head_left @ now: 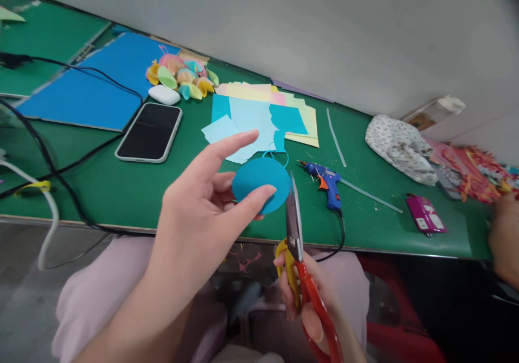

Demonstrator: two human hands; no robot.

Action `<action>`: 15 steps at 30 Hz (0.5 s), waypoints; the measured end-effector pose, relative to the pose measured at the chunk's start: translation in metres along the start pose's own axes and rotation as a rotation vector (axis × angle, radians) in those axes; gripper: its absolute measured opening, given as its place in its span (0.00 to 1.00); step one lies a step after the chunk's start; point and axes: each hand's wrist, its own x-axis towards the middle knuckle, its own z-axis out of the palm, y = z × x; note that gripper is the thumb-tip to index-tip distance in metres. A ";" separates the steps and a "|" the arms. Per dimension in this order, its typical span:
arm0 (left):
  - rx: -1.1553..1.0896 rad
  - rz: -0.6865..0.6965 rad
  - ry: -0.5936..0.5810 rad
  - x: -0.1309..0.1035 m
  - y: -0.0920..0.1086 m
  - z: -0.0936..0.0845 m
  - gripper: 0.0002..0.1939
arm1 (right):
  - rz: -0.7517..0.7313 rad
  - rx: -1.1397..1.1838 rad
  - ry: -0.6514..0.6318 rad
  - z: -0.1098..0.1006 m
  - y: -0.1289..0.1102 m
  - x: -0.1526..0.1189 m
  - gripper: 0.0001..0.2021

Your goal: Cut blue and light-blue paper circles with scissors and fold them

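A round blue paper piece (259,182) is pinched in my left hand (206,206), the thumb on its face and the index finger raised above it. My right hand (312,303) grips scissors with red and yellow handles (310,282). Their blades point up beside the disc's right edge and look nearly closed. Thin blue paper curls (279,154) show just behind the disc. Farther back lie stacked sheets of blue, pale blue and yellow paper (251,114).
A blue glue gun (332,184) with its cord lies right of the scissors. Leftward are a phone (150,133), black cables and a pile of paper cones (182,76). A magenta device (425,214) sits at right, near another person's hand (505,238).
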 end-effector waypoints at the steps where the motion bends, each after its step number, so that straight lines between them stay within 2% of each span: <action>1: -0.003 0.000 0.000 0.000 0.000 0.000 0.29 | 0.005 -0.012 -0.011 -0.001 0.000 0.000 0.26; 6: 0.007 0.007 0.012 0.001 0.001 0.001 0.29 | -0.034 -0.050 -0.012 -0.003 0.001 -0.002 0.25; 11: 0.030 0.045 0.029 0.002 -0.001 0.000 0.30 | -0.034 -0.070 -0.037 -0.005 0.000 -0.001 0.30; 15: 0.019 0.055 0.031 0.002 -0.001 0.000 0.29 | -0.046 -0.122 -0.061 -0.012 0.004 0.000 0.28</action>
